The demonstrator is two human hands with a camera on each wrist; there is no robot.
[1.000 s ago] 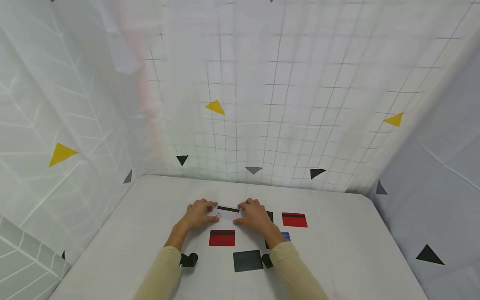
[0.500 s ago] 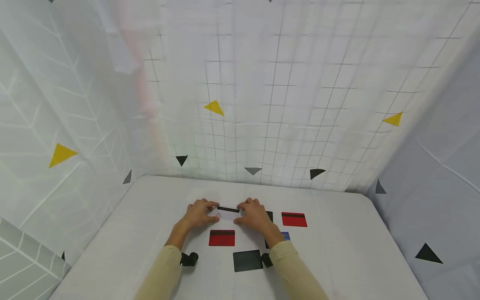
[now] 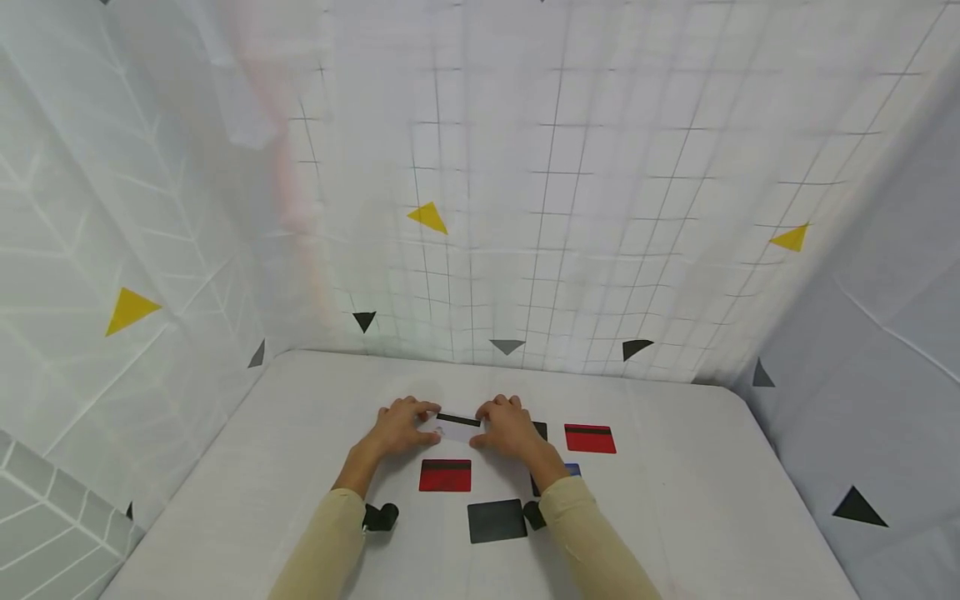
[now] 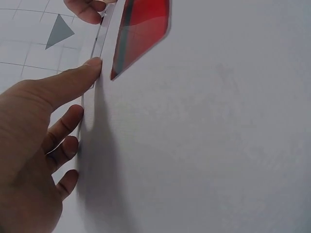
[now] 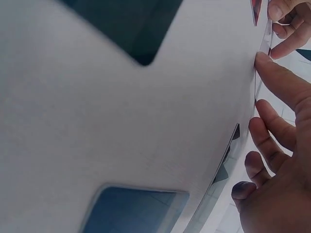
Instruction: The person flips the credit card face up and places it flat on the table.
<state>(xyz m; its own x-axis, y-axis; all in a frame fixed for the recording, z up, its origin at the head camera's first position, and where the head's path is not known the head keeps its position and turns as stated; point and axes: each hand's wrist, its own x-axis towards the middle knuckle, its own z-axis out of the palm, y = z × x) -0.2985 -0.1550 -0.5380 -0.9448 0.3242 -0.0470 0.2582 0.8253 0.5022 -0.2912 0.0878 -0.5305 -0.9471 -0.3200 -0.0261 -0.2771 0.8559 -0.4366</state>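
A white card (image 3: 457,430) with a black stripe along its far edge lies close over the white table between my hands. My left hand (image 3: 399,428) pinches its left end with thumb and index finger. At the other end my right hand (image 3: 510,432) holds it the same way. Both wrist views show the card edge-on: a thin sliver (image 4: 98,43) by the left thumb, and the right thumb on its near edge (image 5: 259,80). The other fingers of each hand are bent near the tabletop. A red card (image 3: 446,476) with a dark stripe lies just nearer than the white one.
A dark card (image 3: 497,521) lies near the right wrist. Another red card (image 3: 590,439) is to the right. The right hand and forearm partly cover a dark card (image 3: 541,430) and a blue card (image 3: 574,469). Patterned curtains (image 3: 570,208) surround the table (image 3: 712,500).
Both hands and the white card stay almost in place; the whole view shifts very slightly. The other cards have not moved.
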